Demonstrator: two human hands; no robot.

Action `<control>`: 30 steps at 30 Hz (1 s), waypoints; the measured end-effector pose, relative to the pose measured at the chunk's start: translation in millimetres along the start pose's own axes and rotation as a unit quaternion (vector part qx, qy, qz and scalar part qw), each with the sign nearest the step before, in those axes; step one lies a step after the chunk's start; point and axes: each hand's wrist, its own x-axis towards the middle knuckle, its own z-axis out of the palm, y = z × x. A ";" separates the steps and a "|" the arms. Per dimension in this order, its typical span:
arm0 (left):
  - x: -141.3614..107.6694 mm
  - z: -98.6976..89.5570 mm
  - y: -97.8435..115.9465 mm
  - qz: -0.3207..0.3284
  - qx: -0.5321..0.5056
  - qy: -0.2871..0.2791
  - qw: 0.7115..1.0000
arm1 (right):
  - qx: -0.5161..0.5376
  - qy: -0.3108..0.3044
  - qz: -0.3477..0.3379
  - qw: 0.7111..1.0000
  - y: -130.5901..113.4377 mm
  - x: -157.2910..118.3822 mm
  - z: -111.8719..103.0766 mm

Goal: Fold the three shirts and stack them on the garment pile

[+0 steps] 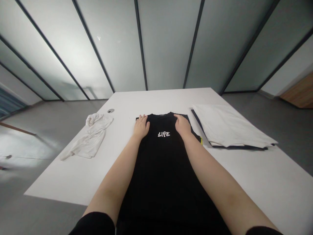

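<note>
Left hand: The bare left hand [141,126] was open, its palm flat and fingers spread, and it gripped nothing. It rested on the left shoulder of the black short-knit T-shirt [163,169], just beside the collar.

Right hand: The bare right hand [183,126] was also open and flat, pressing on the shirt's right shoulder without gripping it.

T-shirt: It lay flat and lengthwise in the middle of the white rectangular desk [171,98], collar pointing away from the person, with white "LIFE" lettering below the neckline. Its hem was out of view.

Nearby: A crumpled white cloth [90,137] lay to the left, well apart from the shirt. To the right, a folded white garment [232,125] sat on a dark garment [195,119], with a small yellow tag [201,140] just beside the shirt.

Risk: A sideways sweep of either palm could ruck the shirt, or catch the nearby stack and shift it.

Count: Two hands, one T-shirt, one cloth, one folded stack of at least two layers, one tag.
</note>
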 end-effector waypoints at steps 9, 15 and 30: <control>-10.5 5.1 3.0 -0.005 0.040 -0.108 0.993 | -0.145 -0.114 0.011 0.983 1.6 -14.9 16.8; -41.1 4.2 4.7 -0.025 0.043 -0.092 0.994 | -0.143 -0.120 0.002 0.982 0.0 -43.7 12.6; -6.3 4.9 25.0 -0.059 0.029 -0.083 0.994 | -0.150 -0.148 -0.039 0.977 -23.1 -21.5 10.0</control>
